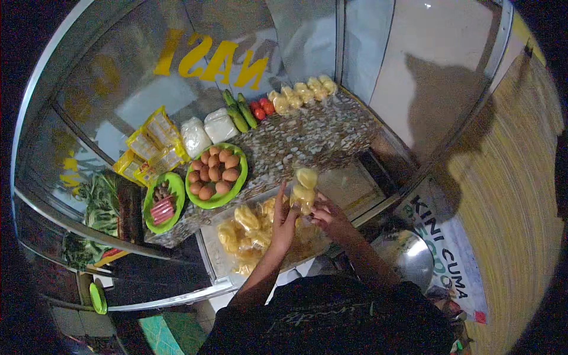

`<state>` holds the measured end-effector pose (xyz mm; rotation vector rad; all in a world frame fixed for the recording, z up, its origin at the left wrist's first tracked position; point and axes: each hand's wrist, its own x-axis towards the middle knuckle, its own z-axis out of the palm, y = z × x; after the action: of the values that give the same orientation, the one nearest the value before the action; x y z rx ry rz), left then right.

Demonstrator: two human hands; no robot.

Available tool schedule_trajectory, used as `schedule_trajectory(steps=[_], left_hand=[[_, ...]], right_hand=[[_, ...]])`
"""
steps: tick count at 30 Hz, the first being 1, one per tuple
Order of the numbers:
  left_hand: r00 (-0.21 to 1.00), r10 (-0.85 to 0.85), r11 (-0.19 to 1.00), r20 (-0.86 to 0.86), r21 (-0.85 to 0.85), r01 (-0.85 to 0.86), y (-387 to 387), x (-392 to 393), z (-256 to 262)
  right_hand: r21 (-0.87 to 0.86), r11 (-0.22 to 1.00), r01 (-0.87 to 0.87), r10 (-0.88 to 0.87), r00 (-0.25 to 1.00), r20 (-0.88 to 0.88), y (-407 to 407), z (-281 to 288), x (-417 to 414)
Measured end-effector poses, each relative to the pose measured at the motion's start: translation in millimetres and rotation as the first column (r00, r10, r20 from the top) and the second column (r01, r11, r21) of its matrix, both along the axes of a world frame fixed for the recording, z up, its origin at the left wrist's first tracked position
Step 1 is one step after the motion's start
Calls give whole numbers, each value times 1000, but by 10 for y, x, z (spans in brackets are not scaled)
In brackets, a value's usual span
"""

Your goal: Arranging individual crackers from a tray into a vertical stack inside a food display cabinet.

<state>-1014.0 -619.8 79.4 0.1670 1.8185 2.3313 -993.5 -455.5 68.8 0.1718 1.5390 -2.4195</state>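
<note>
Between my hands is a clear plastic bag of yellow crackers [304, 191]. My left hand [284, 222] is at its left side, index finger pointing up and thumb by the bag. My right hand [326, 215] grips the lower right of the bag with bent fingers. Below and left of them, more bagged crackers [246, 235] are heaped in a shallow tray [213, 262]. A row of similar bags [304, 94] stands along the glass at the back of the pebble-patterned shelf [297, 137].
On the shelf are a green plate of eggs [214, 174], a green plate with sausages [163, 211], yellow packets [151, 148], white bags [208, 133], cucumbers [239, 111] and tomatoes [262, 108]. Leafy greens [100, 206] lie left. A metal bowl [410, 257] sits right, beside the display case's frame.
</note>
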Motion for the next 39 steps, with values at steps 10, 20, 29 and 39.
schedule_trajectory(steps=[10,20,29,39], left_hand=[[788,-101,895,-607,-402,-195,1200,-1717,386],[638,-184,870,-748,-425,-248,2735,-3418,210],[623,-387,603,-680,-698,-387,3002,-4297,-98],[672,-372,683,-641,-679,-270,3161,-4258,-163]], right_hand=[[224,936,272,-118,841,-528,1292,187,-1344],[460,528,714,-295,662,-689,2493,90,-3303],[624,252,740,-151,667,-730,2671,-215,-4342],[674,311,670,-179,738,-651,2838,-375,-4758]])
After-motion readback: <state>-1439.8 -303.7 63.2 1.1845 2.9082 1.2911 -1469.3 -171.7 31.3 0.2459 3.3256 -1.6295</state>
